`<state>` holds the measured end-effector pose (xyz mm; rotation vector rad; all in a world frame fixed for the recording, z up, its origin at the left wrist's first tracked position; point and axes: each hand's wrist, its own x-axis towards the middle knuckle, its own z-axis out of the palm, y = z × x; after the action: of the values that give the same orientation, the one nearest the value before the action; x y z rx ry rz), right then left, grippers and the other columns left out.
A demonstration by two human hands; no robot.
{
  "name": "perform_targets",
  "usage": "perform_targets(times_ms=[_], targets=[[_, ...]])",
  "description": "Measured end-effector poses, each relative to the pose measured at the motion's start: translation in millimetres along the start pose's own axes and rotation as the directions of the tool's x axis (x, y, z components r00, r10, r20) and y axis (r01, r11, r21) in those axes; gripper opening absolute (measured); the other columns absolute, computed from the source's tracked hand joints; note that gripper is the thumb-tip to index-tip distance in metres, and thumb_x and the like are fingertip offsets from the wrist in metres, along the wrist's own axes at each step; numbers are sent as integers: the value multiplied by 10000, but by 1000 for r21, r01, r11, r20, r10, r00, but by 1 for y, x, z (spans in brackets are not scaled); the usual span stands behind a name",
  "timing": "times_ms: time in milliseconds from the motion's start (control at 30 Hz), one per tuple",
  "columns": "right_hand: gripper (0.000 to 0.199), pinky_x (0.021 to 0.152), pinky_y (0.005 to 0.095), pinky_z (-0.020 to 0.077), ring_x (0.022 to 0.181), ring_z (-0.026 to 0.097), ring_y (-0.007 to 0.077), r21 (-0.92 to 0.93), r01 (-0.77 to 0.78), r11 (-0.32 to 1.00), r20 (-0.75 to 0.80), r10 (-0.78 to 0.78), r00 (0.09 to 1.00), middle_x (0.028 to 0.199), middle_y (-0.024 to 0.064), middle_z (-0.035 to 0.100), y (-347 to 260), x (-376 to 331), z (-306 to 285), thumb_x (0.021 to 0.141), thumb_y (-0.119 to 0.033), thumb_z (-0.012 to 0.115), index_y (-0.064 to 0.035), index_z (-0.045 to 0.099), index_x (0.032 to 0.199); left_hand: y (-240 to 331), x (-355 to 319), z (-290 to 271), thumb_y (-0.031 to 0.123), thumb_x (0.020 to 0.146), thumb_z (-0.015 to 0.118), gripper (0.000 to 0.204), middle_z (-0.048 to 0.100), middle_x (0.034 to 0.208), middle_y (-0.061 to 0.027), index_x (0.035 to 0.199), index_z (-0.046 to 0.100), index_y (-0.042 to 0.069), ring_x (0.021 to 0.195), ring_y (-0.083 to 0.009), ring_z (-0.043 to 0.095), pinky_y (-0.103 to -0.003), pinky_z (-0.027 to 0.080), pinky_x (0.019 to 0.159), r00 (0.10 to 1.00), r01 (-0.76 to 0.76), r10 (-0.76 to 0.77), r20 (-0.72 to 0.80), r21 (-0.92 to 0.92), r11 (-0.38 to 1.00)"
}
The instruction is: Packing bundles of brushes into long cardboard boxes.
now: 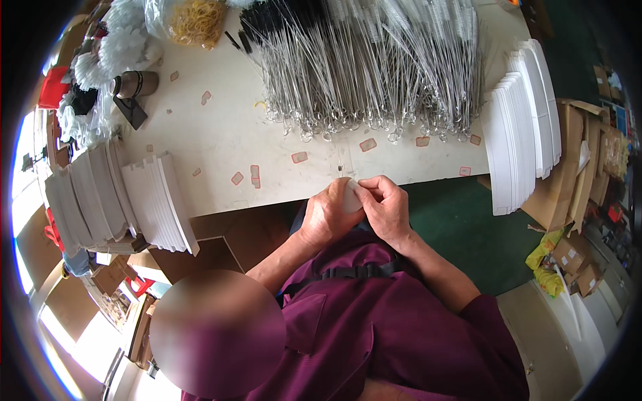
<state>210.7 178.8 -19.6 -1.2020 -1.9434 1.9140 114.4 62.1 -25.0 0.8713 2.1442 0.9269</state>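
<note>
Left edge of the room: bright window-like openings and brown cartons, bent by the lens.
Desk, left end: the pale desk (221,134) carries rows of white folded card (157,194); above them, in the upper left, a metal bottle (138,84) lies beside a dark flat object (131,112).
Desk, upper middle: a clear bag of yellow rubber bands (197,23), then a broad heap of wire-handled brushes (374,80), their looped ends toward the frame's centre.
Desk top: pale, with small red-edged patches scattered over it.
Desk, right end: more white card sheets (511,147) overlap in a leaning row, an open brown box (558,180) beside them.
Floor: green (455,224), right of centre; yellow bags (548,257) lie at lower right.
Left hand: the left hand (324,214) curls its fingers around a small white piece (351,199), back of the hand upward.
White piece: at frame centre, just below the desk's near edge, between both hands.
Right hand: the right hand (388,206) pinches its upper edge between thumb and forefinger, wrist bent inward.
</note>
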Motion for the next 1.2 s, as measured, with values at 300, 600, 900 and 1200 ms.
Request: perform_targets(times_ms=[300, 600, 900, 1200], targets=[[203, 576, 236, 490, 652, 602, 48, 101, -147, 984, 33, 144, 989, 705, 20, 680, 3, 2, -5, 973, -139, 702, 22, 639, 866, 2, -3, -3, 207, 737, 838, 517, 700, 854, -209, 1126, 589, -25, 768, -396, 723, -472, 591, 642, 993, -95, 96, -68, 21, 995], [244, 602, 278, 508, 642, 612, 85, -27, 72, 997, 91, -70, 993, 731, 99, 694, 1, -8, 1, 979, -197, 696, 16, 702, 1097, -3, -3, -8, 201, 753, 827, 516, 703, 892, -242, 1144, 581, -28, 777, -417, 712, -475, 583, 664, 996, -27, 27, -91, 2, 1000], [505, 644, 337, 540, 678, 696, 272, -166, 261, 951, 239, -218, 946, 806, 195, 695, 3, -6, 4, 962, -192, 697, -18, 553, 1413, -10, 0, -13, 135, 740, 813, 511, 699, 917, -245, 1166, 587, -35, 817, -414, 711, -465, 581, 691, 991, -70, 62, -115, -67, 995], [372, 596, 277, 498, 662, 599, 58, -139, 133, 981, 207, -102, 973, 785, 151, 698, -5, -9, 15, 951, -90, 647, 8, 632, 1309, -20, -11, -17, 200, 782, 799, 470, 691, 941, -223, 1162, 611, -1, 838, -400, 705, -445, 574, 704, 1000, 23, -24, -20, -49, 999]])
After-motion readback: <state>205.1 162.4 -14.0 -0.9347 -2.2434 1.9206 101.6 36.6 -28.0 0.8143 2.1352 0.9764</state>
